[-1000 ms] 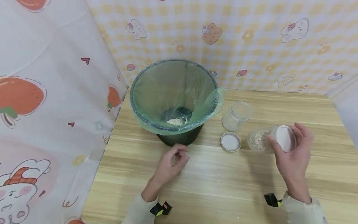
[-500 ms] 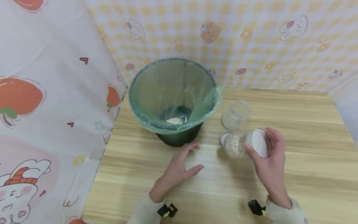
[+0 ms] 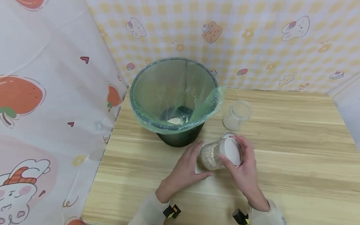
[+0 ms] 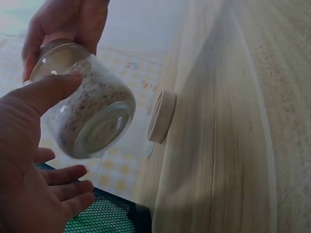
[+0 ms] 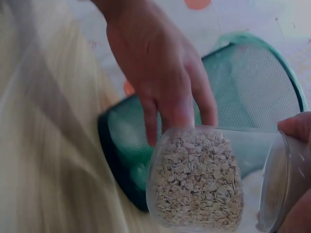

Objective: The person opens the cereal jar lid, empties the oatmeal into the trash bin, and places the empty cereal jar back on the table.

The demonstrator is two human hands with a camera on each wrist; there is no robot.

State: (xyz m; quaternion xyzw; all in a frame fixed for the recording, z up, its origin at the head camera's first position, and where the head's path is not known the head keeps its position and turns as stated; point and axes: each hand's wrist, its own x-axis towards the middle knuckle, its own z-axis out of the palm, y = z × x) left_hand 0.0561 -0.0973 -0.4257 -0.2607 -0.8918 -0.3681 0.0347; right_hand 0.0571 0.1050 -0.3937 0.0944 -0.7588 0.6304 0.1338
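Note:
A see-through jar of oat flakes (image 3: 211, 156) tilts above the table, its base toward my left hand. My right hand (image 3: 245, 170) grips it by its white lid (image 3: 232, 151), fingers and thumb round the rim. My left hand (image 3: 182, 170) is spread beside the jar's base. In the left wrist view its thumb overlaps the jar (image 4: 92, 107), while the other fingers stand off it, loosely extended. The right wrist view shows the oats (image 5: 199, 182) filling the bottom part of the jar. Whether the left fingers touch the jar I cannot tell.
A dark green mesh bin (image 3: 181, 137) with a green liner stands behind my left hand, pale flakes (image 3: 175, 120) at its bottom. A lidless clear jar (image 3: 237, 115) stands at its right. A loose lid (image 3: 229, 134) lies on the wooden table (image 3: 303, 175), partly hidden by the held jar.
My right hand has carried the oat jar leftward from the table's right side, past the loose lid. My left hand has uncurled and moved right to the jar's base.

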